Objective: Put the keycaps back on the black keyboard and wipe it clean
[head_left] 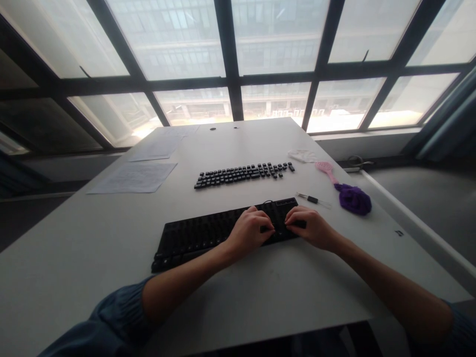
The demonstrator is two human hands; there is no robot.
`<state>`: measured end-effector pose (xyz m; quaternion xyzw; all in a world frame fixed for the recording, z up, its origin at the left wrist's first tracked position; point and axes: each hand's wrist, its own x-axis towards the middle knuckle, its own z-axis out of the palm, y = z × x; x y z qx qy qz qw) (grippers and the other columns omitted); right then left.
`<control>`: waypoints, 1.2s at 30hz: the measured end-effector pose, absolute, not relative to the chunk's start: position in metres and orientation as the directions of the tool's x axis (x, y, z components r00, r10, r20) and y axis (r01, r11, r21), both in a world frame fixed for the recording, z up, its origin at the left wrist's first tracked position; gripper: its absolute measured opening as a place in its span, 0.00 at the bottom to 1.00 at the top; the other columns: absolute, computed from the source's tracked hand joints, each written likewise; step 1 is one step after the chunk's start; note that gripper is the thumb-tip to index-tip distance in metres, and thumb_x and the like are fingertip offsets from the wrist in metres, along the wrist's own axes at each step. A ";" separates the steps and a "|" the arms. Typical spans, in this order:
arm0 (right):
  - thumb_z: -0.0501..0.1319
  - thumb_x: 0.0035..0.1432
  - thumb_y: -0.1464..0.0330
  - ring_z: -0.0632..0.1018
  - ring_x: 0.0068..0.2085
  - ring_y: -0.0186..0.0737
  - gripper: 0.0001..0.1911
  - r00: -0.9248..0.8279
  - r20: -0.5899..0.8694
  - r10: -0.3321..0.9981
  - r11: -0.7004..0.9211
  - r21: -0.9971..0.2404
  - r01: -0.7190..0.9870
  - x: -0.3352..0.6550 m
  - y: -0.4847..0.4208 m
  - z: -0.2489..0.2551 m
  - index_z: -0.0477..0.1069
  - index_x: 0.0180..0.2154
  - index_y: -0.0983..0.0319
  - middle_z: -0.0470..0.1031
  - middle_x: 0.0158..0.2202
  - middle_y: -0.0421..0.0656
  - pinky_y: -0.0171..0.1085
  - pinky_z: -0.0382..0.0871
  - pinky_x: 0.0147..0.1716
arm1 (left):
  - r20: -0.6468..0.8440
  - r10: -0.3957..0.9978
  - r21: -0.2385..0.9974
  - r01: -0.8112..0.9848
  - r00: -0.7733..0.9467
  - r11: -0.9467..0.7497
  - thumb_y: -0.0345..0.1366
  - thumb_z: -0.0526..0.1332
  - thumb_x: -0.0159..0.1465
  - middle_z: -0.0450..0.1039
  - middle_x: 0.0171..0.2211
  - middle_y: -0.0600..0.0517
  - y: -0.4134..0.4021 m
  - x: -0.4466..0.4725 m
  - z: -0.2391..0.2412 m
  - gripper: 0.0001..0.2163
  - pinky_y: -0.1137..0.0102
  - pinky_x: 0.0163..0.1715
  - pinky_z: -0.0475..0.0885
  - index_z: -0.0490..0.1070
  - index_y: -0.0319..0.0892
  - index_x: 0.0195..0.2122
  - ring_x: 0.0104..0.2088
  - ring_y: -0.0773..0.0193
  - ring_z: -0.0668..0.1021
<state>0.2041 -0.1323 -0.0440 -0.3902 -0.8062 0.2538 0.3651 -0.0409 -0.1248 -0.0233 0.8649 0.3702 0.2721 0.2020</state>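
A black keyboard (208, 229) lies slightly turned on the white table in front of me. Over its right part is my left hand (253, 227), thumb and fingers pinched together; what they hold, if anything, is too small to make out. My right hand (307, 225) is at the keyboard's right end, also pinched, and its fingertips hide whatever is between them. Behind the keyboard, loose black keycaps (238, 174) are laid out in rows. A wire keycap puller (312, 199) with a dark handle rests just beyond my right hand.
On the right lie a pink brush (326, 169), a purple cloth (354, 199) and a crumpled clear plastic bag (303, 155). Paper sheets (134, 177) cover part of the table's left side. Large windows (275, 37) stand behind the white table (92, 248).
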 end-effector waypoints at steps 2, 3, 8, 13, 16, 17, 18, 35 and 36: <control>0.65 0.56 0.76 0.79 0.41 0.43 0.07 -0.435 0.392 0.810 0.573 -0.684 0.451 0.205 -0.132 -0.044 0.78 0.32 0.58 0.79 0.38 0.43 0.43 0.74 0.43 | 0.323 0.742 0.540 0.529 0.588 -0.654 0.29 0.69 0.58 0.82 0.36 0.52 -0.125 -0.040 -0.022 0.04 0.62 0.44 0.71 0.82 0.46 0.32 0.38 0.58 0.76; 0.65 0.56 0.76 0.79 0.41 0.43 0.07 -0.438 0.391 0.810 0.575 -0.680 0.455 0.205 -0.132 -0.044 0.78 0.32 0.58 0.79 0.38 0.44 0.43 0.74 0.43 | 0.322 0.741 0.539 0.529 0.590 -0.656 0.28 0.69 0.58 0.82 0.36 0.52 -0.125 -0.040 -0.022 0.05 0.62 0.44 0.71 0.82 0.46 0.32 0.38 0.58 0.76; 0.65 0.56 0.76 0.79 0.41 0.43 0.07 -0.430 0.389 0.815 0.569 -0.679 0.465 0.205 -0.133 -0.044 0.77 0.32 0.58 0.79 0.38 0.44 0.43 0.74 0.43 | 0.311 0.784 0.599 0.529 0.537 -0.601 0.28 0.69 0.57 0.82 0.36 0.52 -0.126 -0.040 -0.026 0.06 0.64 0.42 0.72 0.82 0.46 0.31 0.38 0.59 0.77; 0.65 0.57 0.76 0.78 0.41 0.43 0.07 -0.433 0.398 0.809 0.579 -0.671 0.464 0.204 -0.133 -0.043 0.77 0.32 0.58 0.79 0.38 0.43 0.43 0.73 0.43 | 0.307 0.821 0.662 0.511 0.481 -0.547 0.28 0.70 0.56 0.82 0.35 0.53 -0.125 -0.040 -0.030 0.05 0.64 0.44 0.72 0.82 0.45 0.30 0.38 0.60 0.77; 0.65 0.57 0.76 0.78 0.41 0.43 0.07 -0.437 0.405 0.804 0.586 -0.669 0.458 0.204 -0.134 -0.043 0.77 0.32 0.59 0.79 0.38 0.43 0.43 0.73 0.44 | 0.299 0.828 0.690 0.493 0.474 -0.531 0.27 0.71 0.55 0.81 0.35 0.53 -0.123 -0.040 -0.030 0.05 0.64 0.44 0.71 0.82 0.45 0.29 0.38 0.60 0.78; 0.65 0.57 0.76 0.78 0.41 0.43 0.07 -0.439 0.404 0.802 0.587 -0.669 0.457 0.204 -0.134 -0.043 0.77 0.32 0.59 0.79 0.38 0.44 0.42 0.73 0.43 | 0.292 0.828 0.696 0.487 0.479 -0.527 0.27 0.71 0.56 0.82 0.35 0.53 -0.123 -0.039 -0.030 0.05 0.64 0.44 0.71 0.82 0.45 0.29 0.38 0.60 0.78; 0.65 0.57 0.76 0.78 0.41 0.43 0.07 -0.441 0.404 0.802 0.588 -0.669 0.455 0.204 -0.134 -0.042 0.77 0.32 0.59 0.79 0.38 0.44 0.42 0.73 0.43 | 0.284 0.826 0.703 0.481 0.486 -0.524 0.28 0.71 0.56 0.82 0.35 0.53 -0.123 -0.039 -0.029 0.05 0.64 0.44 0.71 0.82 0.45 0.30 0.38 0.60 0.78; 0.65 0.57 0.76 0.78 0.41 0.42 0.07 -0.441 0.390 0.809 0.577 -0.671 0.466 0.204 -0.134 -0.042 0.77 0.32 0.59 0.79 0.38 0.44 0.42 0.73 0.43 | 0.352 0.767 0.583 0.515 0.536 -0.628 0.26 0.69 0.58 0.81 0.36 0.53 -0.127 -0.039 -0.035 0.06 0.66 0.41 0.72 0.82 0.45 0.31 0.39 0.60 0.74; 0.65 0.57 0.76 0.78 0.41 0.42 0.06 -0.442 0.389 0.808 0.578 -0.671 0.464 0.204 -0.134 -0.042 0.77 0.32 0.59 0.79 0.38 0.44 0.42 0.73 0.43 | 0.352 0.757 0.565 0.520 0.550 -0.640 0.27 0.69 0.58 0.81 0.36 0.52 -0.127 -0.040 -0.034 0.06 0.66 0.41 0.72 0.82 0.45 0.32 0.39 0.60 0.74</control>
